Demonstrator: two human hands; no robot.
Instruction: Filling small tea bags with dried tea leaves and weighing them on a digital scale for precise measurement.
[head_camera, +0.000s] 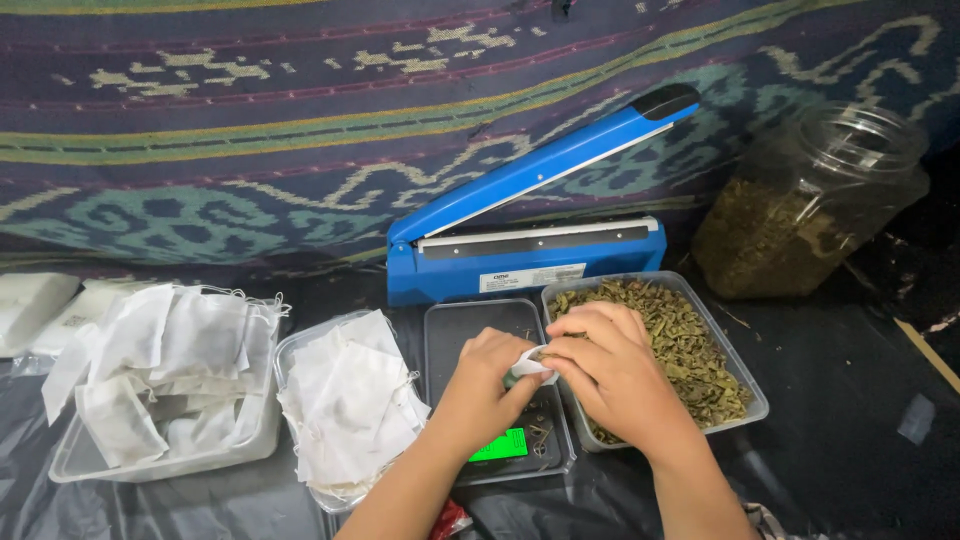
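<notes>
My left hand (483, 385) and my right hand (612, 372) meet over a small black digital scale (478, 330) with a green display. Together they pinch a small white filter bag (531, 364), which is mostly hidden by the fingers. My right hand lies over the edge of a clear plastic tray (728, 345) heaped with dried green leaves (690, 350). A few loose leaf bits lie on the scale.
A blue heat sealer (520, 215) stands behind with its arm raised. A clear jar of dried leaves (810, 205) stands at the right. At the left, two clear tubs (165, 465) (300, 350) hold white bags. Patterned cloth hangs behind.
</notes>
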